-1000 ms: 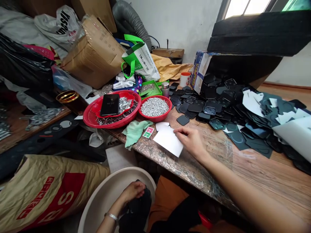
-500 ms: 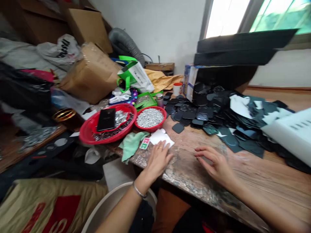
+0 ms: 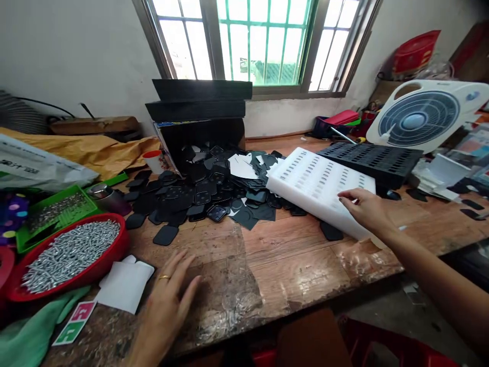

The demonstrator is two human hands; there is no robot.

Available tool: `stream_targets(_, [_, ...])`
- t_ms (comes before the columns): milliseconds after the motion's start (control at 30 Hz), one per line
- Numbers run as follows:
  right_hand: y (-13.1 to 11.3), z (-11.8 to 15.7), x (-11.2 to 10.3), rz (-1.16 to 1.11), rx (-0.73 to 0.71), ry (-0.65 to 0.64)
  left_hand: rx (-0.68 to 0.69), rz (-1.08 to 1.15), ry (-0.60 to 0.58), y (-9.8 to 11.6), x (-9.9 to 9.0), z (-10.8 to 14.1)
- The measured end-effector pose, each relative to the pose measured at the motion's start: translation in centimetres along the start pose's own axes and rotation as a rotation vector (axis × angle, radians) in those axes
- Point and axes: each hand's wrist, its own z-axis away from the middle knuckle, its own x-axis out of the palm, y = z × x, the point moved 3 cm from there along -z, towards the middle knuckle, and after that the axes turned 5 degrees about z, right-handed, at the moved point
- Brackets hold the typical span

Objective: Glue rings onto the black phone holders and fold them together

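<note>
Hazard noted: the foam tray (image 3: pixel 305 176) appears to overlap loose black plates (image 3: pixel 331 231), so a push from the right hand (image 3: pixel 362 208) could, in my judgement, rock it and jar loose any parts set in it. The tray is white and thick, with rows of dark marks — slots or parts, too small to tell. It lies on the worktop (image 3: pixel 282 262) beneath the right hand, fingertips bunched — grip undetermined. Left hand (image 3: pixel 164 300): fingers apart, beside white paper (image 3: pixel 124 286).
</note>
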Motion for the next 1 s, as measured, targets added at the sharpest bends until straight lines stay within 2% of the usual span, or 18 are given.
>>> stream_targets(100, [-0.6,-0.4,1.6,0.008,-0.109,-0.003,0.017,0.084,-0.118,2.5,2.4,-2.4])
stream_targets(200, [-3.9,-0.2,3.5,-0.051,-0.249,0.010,-0.016,0.129,-0.194,3.4,4.9,-4.9])
stream_targets(367, [-10.6,0.7,8.7,-0.051,-0.407,-0.252,-0.070,0.104,-0.198,3.5,8.3,-9.2])
stream_targets(567, [-16.3,-0.4,14.8,0.116,-0.425,-0.339,-0.058,0.058,-0.195,3.9,11.1,-12.6])
stream_targets(667, [-17.9,-1.9,17.0,0.219,-0.348,-0.354,-0.054,0.048,-0.213,3.6,12.0,-13.2])
stream_targets(767, [-18.6,-2.9,18.3,0.292,-0.287,-0.364,-0.057,0.046,-0.230,3.1,12.4,-13.1])
stream_targets(867, [-19.1,-2.9,18.8,0.310,-0.316,-0.384,-0.063,0.053,-0.231,2.9,12.2,-12.8])
stream_targets(1000, [-19.7,-1.8,18.2,0.266,-0.395,-0.395,-0.109,0.037,-0.181,2.2,10.6,-13.4])
